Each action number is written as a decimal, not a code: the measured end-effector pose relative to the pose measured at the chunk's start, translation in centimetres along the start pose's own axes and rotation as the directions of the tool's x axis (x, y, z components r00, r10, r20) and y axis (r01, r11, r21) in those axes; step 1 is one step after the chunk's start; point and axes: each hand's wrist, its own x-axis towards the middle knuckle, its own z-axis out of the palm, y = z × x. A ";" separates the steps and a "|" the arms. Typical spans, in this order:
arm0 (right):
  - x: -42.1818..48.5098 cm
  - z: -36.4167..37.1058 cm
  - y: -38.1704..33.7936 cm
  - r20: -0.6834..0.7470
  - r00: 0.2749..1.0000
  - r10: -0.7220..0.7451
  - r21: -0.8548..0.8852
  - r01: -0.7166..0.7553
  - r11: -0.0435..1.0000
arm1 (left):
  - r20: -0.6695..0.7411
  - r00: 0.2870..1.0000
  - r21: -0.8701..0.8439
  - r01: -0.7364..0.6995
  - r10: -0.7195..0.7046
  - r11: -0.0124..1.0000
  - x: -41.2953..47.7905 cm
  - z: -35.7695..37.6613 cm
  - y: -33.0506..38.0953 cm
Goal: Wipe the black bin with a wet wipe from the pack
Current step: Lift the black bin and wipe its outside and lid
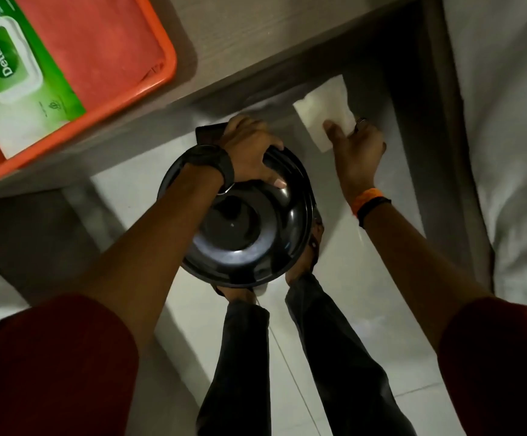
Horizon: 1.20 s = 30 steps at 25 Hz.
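I look straight down into a round glossy black bin (243, 228) held above the floor in front of my legs. My left hand (251, 149) grips its far rim, thumb inside the opening. My right hand (355, 149) is off to the right of the bin, apart from it, and holds a white wet wipe (322, 105) that hangs flat from the fingers. The green and white wipe pack (20, 77) lies in an orange tray (149, 86) on the table at the upper left, its lid shut.
A grey wooden table edge (224, 80) runs across the top, with a dark leg or panel (425, 127) on the right. White bedding (513, 121) fills the right side. My two feet and dark trousers stand on pale floor tiles (334, 309) below the bin.
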 end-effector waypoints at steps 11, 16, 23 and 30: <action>-11.8 0.9 7.1 0.623 0.731 -0.279 -0.263 0.532 0.805 | -0.111 0.993 -0.270 -0.066 0.037 0.961 -11.9 4.2 -5.7; -13.6 2.4 8.7 0.808 0.370 -0.459 -0.034 0.806 0.591 | -0.116 0.993 -0.590 -0.086 0.022 0.803 -13.3 5.0 -8.5; -5.3 7.1 8.1 0.687 0.653 -0.318 -0.415 0.712 0.566 | -0.024 0.984 -0.380 -0.171 0.175 0.909 -14.2 5.7 -8.7; -10.0 4.0 9.9 0.811 0.403 -0.423 -0.209 0.876 0.434 | 0.030 0.973 -0.418 -0.197 0.230 0.887 -14.3 7.0 -8.8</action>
